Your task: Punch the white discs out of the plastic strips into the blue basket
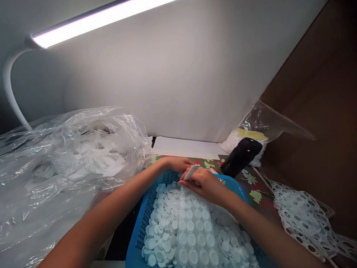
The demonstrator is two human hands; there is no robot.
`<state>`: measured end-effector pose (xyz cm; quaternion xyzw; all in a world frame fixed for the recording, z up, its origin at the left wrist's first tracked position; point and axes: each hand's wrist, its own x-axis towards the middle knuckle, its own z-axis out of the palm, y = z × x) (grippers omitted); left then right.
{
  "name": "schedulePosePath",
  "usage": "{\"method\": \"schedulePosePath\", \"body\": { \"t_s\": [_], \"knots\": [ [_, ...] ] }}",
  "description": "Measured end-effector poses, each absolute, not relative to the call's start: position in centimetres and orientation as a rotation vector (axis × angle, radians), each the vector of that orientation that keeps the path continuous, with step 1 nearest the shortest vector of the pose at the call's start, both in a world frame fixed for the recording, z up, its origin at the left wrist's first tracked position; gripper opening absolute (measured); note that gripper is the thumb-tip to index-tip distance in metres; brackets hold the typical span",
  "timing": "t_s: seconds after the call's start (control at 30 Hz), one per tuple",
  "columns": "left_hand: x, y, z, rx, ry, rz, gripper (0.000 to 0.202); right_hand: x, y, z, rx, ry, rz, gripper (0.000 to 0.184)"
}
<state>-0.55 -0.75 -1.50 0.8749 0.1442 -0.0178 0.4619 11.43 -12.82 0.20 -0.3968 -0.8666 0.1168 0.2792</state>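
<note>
A blue perforated basket (145, 214) in front of me is full of small white round pads (163, 227). Across them lies a white sheet (195, 230) with rows of round pads still in it. My left hand (178, 163) and my right hand (205, 184) meet over the far end of the basket. Both are closed in a pinch on the folded-up far end of that sheet (192, 172).
A big crumpled clear plastic bag (64, 160) with white material fills the left. Punched-out white sheet waste (304, 219) lies at the right by a brown cardboard wall (320, 111). A black object (241, 156) and a second bag (259, 128) sit behind the basket. A lamp (97, 18) shines overhead.
</note>
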Motion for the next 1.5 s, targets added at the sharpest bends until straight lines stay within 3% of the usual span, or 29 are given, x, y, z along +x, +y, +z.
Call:
{"method": "schedulePosePath", "body": {
  "t_s": [0.17, 0.43, 1.07, 1.3, 1.5],
  "knots": [
    [-0.6, -1.0, -1.3, 2.09, 0.379, -0.044, 0.019, 11.2, -12.9, 0.0, -1.088, -2.362, 0.278, 0.019],
    [-0.7, -1.1, -0.7, 2.227, 0.444, -0.105, 0.026, 11.8, -13.7, 1.8, -1.179, -1.858, 0.419, 0.025],
    [-0.7, -1.6, -0.4, 2.152, 0.426, -0.091, 0.025, 12.4, -13.3, 1.2, -1.101, -2.228, 0.312, 0.019],
    [-0.6, -1.1, -1.1, 2.175, 0.406, -0.072, 0.026, 12.2, -12.9, 1.0, -1.104, -2.432, 0.25, 0.024],
    [-0.7, -1.5, -0.4, 2.243, 0.497, -0.116, 0.038, 12.9, -13.6, 1.7, -1.146, -2.007, 0.361, 0.024]
  ]
}}
